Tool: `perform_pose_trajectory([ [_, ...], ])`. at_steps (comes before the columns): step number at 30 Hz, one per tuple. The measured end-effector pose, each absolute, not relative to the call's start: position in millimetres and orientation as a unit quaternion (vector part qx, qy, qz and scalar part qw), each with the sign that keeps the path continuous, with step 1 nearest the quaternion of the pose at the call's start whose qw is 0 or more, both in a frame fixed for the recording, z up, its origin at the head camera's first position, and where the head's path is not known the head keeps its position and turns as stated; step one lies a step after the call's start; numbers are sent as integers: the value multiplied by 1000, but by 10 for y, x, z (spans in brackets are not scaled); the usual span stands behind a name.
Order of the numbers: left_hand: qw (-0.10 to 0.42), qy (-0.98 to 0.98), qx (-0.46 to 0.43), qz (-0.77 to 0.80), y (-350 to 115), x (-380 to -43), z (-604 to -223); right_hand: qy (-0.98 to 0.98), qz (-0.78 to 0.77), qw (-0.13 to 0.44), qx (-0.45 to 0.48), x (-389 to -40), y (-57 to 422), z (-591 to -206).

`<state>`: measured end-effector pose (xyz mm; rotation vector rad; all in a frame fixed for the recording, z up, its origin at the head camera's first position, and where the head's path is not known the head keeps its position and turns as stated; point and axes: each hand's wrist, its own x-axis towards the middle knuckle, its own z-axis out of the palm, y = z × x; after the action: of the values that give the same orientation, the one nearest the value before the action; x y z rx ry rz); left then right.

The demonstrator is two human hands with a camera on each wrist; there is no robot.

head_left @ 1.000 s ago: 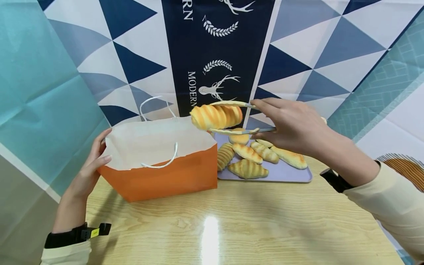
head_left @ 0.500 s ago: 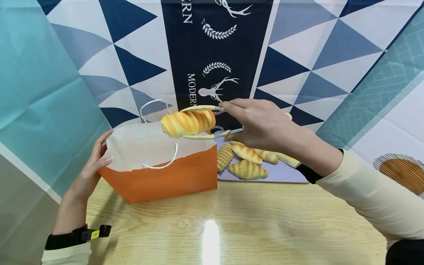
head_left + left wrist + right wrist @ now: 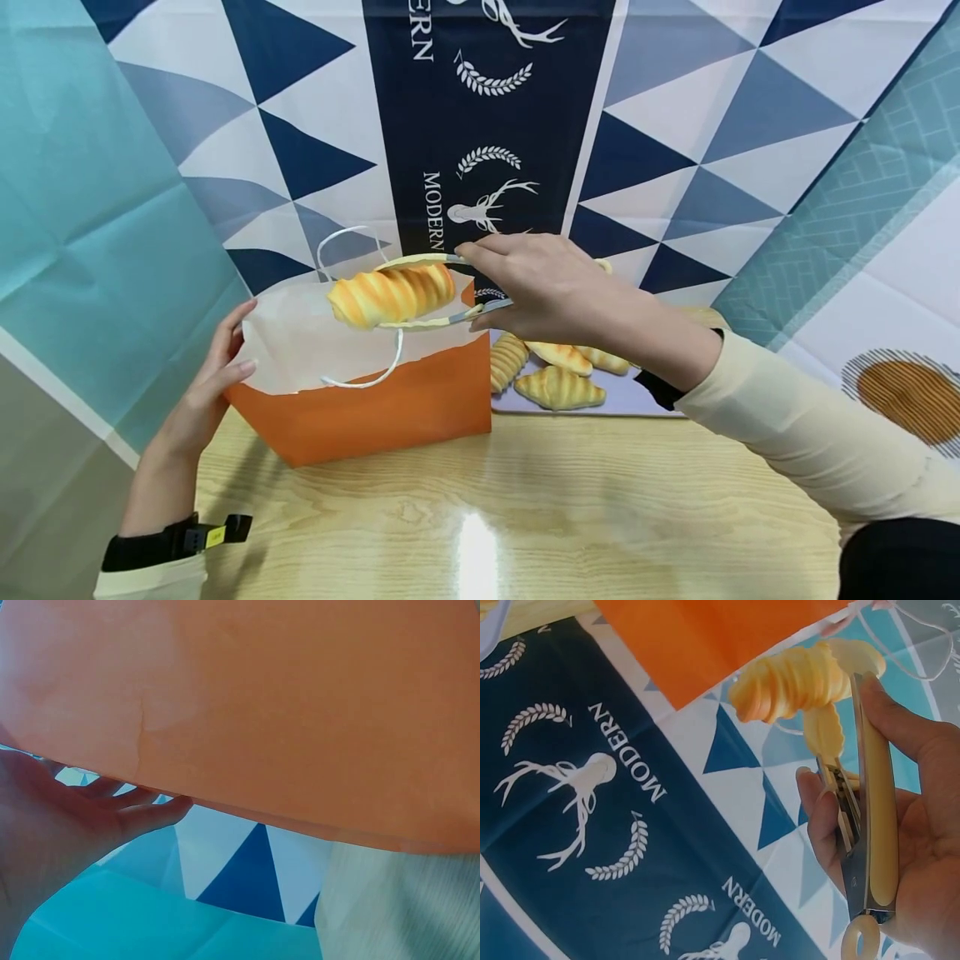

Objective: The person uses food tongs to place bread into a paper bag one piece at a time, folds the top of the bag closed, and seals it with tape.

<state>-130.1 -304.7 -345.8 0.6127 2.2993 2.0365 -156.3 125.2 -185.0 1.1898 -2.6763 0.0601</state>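
Observation:
My left hand point(image 3: 198, 400) holds the left end of an orange paper bag point(image 3: 390, 412), thumb at the front corner and fingers toward the back. The bag stands open at the top, its white lining showing. In my right hand point(image 3: 536, 279) is a pair of food tongs point(image 3: 881, 802) with cream handle and tips. Between the tong tips is a ridged, golden bread roll point(image 3: 390, 296), held above the bag's mouth. The left wrist view shows the orange side of the bag with fingers point(image 3: 154, 817) at its edge.
Right of the bag, a lilac tray point(image 3: 622, 396) bears several breads, among them a croissant-shaped one point(image 3: 558, 388); my right arm covers part of it. White cord handles point(image 3: 375, 379) rise from the bag. A patterned cloth point(image 3: 487, 125) hangs behind the wooden table point(image 3: 600, 500).
The right hand has moved left and slightly down with the tongs and bread roll, from beside the bag's right end to over its opening. The left hand has stayed on the bag.

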Motion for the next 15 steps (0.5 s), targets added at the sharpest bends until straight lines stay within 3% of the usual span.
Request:
perform_pose_trajectory([
  [15,5,741,187,645,-3045,-1289,-3461,-909,16,87,406,-1636,1149,-2007],
])
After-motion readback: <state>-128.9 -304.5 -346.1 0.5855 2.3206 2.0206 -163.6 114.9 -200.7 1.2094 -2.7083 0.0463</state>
